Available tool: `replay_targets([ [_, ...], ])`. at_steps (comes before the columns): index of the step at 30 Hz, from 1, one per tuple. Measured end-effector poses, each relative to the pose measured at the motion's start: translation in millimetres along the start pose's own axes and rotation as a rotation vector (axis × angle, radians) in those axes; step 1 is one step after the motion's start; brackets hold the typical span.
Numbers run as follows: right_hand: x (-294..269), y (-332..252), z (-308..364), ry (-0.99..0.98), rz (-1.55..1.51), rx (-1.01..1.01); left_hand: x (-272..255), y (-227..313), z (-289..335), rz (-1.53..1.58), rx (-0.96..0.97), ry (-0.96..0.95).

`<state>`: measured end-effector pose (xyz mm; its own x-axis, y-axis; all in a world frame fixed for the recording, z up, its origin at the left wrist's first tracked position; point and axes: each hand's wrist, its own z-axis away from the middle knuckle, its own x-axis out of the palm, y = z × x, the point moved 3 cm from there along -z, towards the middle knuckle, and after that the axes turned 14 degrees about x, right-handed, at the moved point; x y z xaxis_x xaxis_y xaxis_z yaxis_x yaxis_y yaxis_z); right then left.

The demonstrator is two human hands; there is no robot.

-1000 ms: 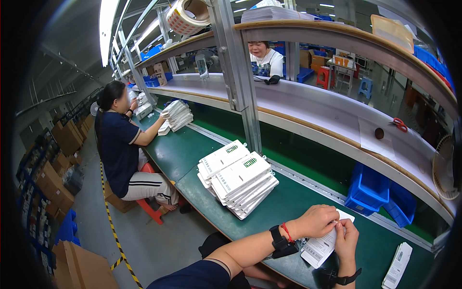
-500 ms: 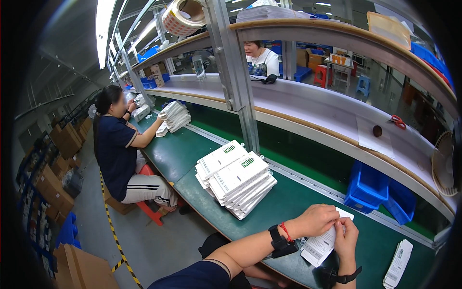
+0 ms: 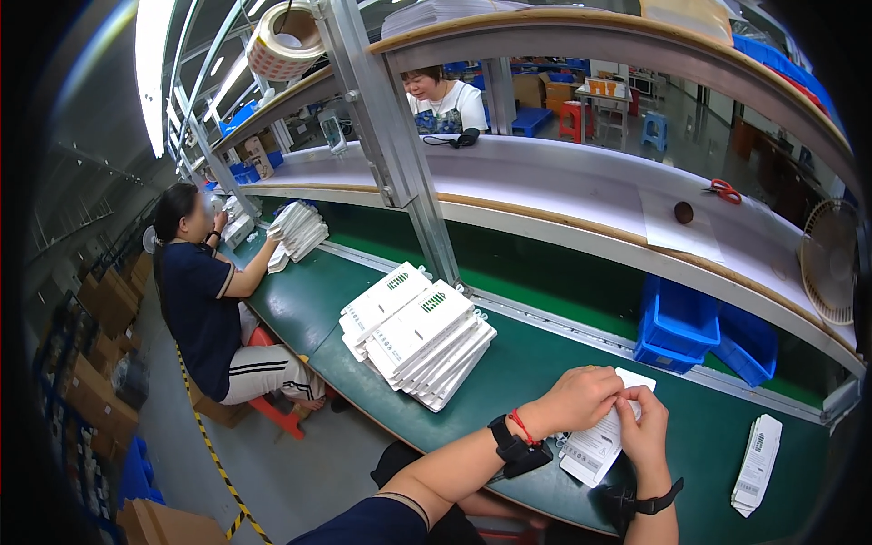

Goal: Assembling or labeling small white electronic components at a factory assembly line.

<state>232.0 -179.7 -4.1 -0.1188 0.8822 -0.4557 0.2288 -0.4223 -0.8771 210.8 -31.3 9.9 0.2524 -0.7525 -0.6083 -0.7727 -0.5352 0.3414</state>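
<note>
A flat white carton (image 3: 592, 450) lies on the green bench right in front of me, printed side up. My left hand (image 3: 582, 400) reaches across it with curled, closed fingers, a dark band and a red cord on its wrist. My right hand (image 3: 645, 425) comes in from the carton's right side, thumb and fingertips pinched together against the left hand's fingertips. Whatever the two pinches hold is too small and hidden to name. White loops stick out near the carton's left edge, beside the left wrist.
Left of my arms stands a fanned stack of white cartons (image 3: 420, 338). Several more cartons (image 3: 758, 465) lie at the right. Blue bins (image 3: 677, 325) sit behind the bench. Red-handled scissors (image 3: 724, 191) rest on the shelf. A co-worker (image 3: 204, 291) sits at the left; another person (image 3: 447, 104) is opposite.
The view has swung slightly right, so the surroundings sit further left. Both hands stay together over the carton, with small finger shifts only.
</note>
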Motion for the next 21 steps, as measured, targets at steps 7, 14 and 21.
replay_targets([
  [7, 0.1, 0.7, 0.8, 0.026, -0.012, -0.023, 2.5, -1.1, 0.5, -0.005, 0.006, -0.023],
  [14, 0.2, 0.9, 0.8, 0.01, -0.017, 0.007, 0.5, 0.8, -0.2, 0.012, 0.006, -0.03],
  [21, 0.1, 1.3, 0.5, 0.008, -0.002, 0.016, 0.8, 0.5, -1.0, 0.018, -0.001, -0.034],
])
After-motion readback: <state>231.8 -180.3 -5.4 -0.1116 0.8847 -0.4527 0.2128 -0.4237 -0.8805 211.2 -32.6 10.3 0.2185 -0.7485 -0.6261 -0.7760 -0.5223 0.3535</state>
